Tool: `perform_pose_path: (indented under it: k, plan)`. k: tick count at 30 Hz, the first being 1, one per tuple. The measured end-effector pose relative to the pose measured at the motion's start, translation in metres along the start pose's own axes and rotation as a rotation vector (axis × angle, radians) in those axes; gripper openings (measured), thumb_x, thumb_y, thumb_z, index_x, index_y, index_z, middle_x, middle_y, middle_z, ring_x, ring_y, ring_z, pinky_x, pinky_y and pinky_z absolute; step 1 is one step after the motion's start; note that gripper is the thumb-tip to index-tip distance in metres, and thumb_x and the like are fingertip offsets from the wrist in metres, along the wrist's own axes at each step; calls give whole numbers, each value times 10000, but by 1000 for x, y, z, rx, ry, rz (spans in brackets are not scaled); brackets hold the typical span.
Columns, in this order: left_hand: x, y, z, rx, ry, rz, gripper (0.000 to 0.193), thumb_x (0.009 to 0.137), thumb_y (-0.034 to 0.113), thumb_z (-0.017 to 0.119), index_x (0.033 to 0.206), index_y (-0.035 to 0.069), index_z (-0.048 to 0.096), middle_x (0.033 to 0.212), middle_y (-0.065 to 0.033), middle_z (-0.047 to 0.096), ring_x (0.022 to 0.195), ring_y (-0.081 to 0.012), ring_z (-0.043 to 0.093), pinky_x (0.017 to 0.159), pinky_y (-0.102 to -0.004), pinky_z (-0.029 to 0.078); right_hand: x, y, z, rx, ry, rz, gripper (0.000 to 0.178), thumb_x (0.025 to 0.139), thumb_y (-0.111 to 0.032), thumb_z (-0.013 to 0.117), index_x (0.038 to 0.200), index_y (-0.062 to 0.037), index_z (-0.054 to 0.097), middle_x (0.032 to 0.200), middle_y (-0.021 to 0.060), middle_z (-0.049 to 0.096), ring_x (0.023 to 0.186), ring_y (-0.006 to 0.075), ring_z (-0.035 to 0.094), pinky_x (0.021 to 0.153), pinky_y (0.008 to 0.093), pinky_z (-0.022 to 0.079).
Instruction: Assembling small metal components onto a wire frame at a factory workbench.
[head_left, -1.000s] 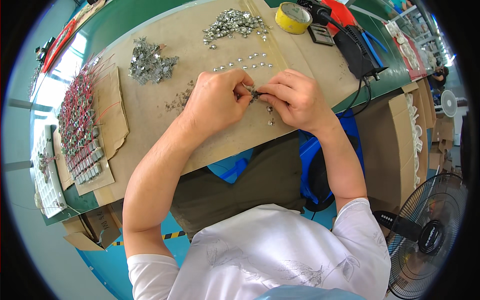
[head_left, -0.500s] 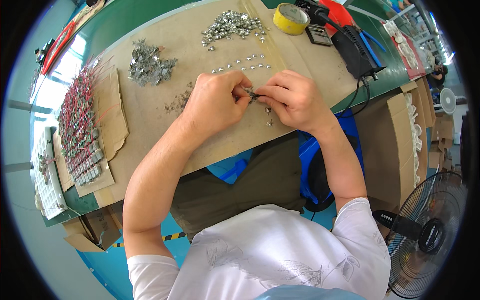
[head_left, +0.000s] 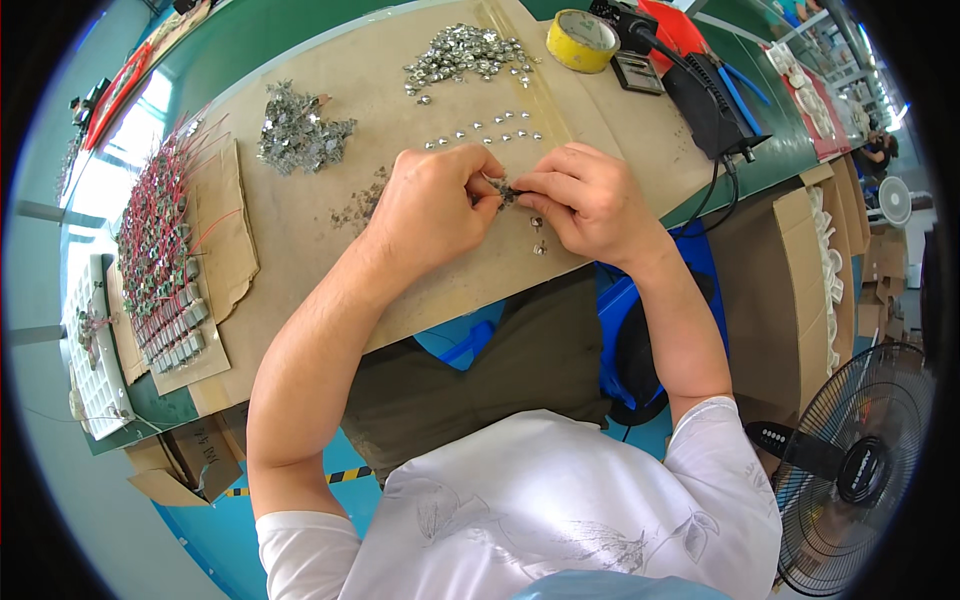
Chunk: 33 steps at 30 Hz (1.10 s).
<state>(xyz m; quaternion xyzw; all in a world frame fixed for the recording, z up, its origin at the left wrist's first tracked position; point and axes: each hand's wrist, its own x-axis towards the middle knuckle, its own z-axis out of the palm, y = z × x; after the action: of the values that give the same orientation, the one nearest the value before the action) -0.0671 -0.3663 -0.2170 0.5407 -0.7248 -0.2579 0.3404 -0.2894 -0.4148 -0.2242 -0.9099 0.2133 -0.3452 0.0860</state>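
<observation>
My left hand [head_left: 436, 205] and my right hand [head_left: 588, 204] come together over the brown board, fingertips close to each other. Both are closed in a pinch. Small dark metal bits [head_left: 507, 190] show between the fingertips; whatever each hand grips is too small to make out. Just below the right fingers lie two small shiny metal pieces [head_left: 540, 248]. Rows of round silver caps [head_left: 500, 117] are laid out beyond the hands. Left of my left wrist, tiny dark parts [head_left: 358, 206] are scattered on the board.
A heap of silver caps [head_left: 470, 52] and a pile of flat metal pieces [head_left: 302, 130] lie farther back. Red-wired components [head_left: 160, 240] crowd the left. Yellow tape [head_left: 582, 40], a black device [head_left: 712, 105] and blue-handled pliers [head_left: 742, 92] sit back right. A fan [head_left: 855, 470] stands lower right.
</observation>
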Motion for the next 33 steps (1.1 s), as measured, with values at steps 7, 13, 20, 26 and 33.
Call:
perform_pose_path:
  k: [7,13,20,26,33]
  plan:
    - [1,1,0,6,12,-7,190,798,41,789,982,10,753,805,-88,789,717,-163,762,703,-298,609,1,1,-1,-12,-13,-8,132,795,-101,820,912,-66,770,822,51,676,763,269,670,653,382,548]
    - [2,-3,7,5,48,13,182,784,27,748,966,24,748,769,-118,765,700,-268,767,698,-357,618,-1,1,-4,-74,-77,-32,137,793,-84,802,923,-58,766,833,69,663,776,278,666,644,392,544]
    - [0,1,4,23,38,-24,190,778,21,796,961,29,747,793,-93,787,685,-175,767,676,-299,612,4,-3,-3,-176,-187,-16,138,815,-137,744,944,-105,783,855,37,628,854,239,656,686,377,569]
    - [-1,2,1,19,36,-25,204,772,5,811,965,17,746,802,-94,791,675,-159,759,673,-288,609,4,7,2,-98,-164,-40,80,846,-167,750,884,-102,774,844,50,620,852,250,656,687,403,563]
    - [1,2,1,11,9,-51,235,785,1,832,1009,1,762,847,-99,806,719,-122,750,691,-271,598,3,3,2,-90,-206,27,83,867,-136,717,895,-87,779,875,51,632,870,261,659,705,406,565]
